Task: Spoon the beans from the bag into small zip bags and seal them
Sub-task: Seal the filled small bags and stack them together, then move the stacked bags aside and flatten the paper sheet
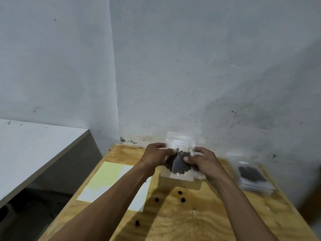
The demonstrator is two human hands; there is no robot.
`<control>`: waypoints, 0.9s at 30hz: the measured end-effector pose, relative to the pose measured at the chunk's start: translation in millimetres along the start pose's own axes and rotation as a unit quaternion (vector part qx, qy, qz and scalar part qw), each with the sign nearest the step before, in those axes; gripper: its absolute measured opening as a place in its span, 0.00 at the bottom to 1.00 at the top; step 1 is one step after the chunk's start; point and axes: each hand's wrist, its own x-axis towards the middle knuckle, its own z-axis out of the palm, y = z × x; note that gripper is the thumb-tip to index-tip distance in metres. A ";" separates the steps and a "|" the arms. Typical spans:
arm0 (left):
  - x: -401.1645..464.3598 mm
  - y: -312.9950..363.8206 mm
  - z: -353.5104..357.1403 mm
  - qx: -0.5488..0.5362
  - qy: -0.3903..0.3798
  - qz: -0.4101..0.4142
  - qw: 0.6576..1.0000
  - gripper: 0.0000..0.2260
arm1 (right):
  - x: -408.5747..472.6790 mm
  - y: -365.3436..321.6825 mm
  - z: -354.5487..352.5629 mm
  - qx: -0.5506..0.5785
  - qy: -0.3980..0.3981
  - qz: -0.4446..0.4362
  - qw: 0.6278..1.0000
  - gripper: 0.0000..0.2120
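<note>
A small clear zip bag (179, 145) holding dark beans (178, 162) is held up above the wooden table (199, 214), blurred by motion. My left hand (156, 157) pinches its left edge and my right hand (201, 160) pinches its right edge. A stack of filled zip bags (253, 176) lies flat at the table's right side. Several loose beans (182, 200) lie scattered on the wood in front of my hands. No spoon or large bean bag shows.
A pale yellow and white sheet (112, 183) lies on the table's left part. A white counter (34, 150) stands to the left across a dark gap. The grey wall (191, 66) runs right behind the table.
</note>
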 end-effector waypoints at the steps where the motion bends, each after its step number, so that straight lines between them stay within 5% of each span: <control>1: -0.9 -1.2 8.1 0.010 -0.024 -0.004 1.000 0.23 | -0.3 1.9 -11.0 0.010 0.032 -0.002 0.999 0.20; 8: -5.4 11.1 113.9 0.076 -0.101 0.091 0.988 0.29 | -4.4 9.0 -93.8 -0.067 0.209 -0.038 0.975 0.27; 12: -9.7 16.1 183.5 0.142 -0.142 0.124 0.972 0.14 | -9.9 11.8 -143.8 -0.208 0.273 -0.053 0.938 0.25; 19: -9.1 9.1 251.4 0.295 -0.163 0.059 0.940 0.06 | -2.0 44.9 -191.4 -0.303 0.257 0.024 0.917 0.23; 25: -4.7 4.2 261.4 0.306 -0.161 0.039 0.937 0.04 | 4.0 68.7 -198.0 -0.322 0.212 0.064 0.920 0.19; 27: -0.5 1.0 262.1 0.308 -0.157 0.021 0.938 0.12 | 5.1 71.6 -199.4 -0.326 0.215 0.061 0.919 0.20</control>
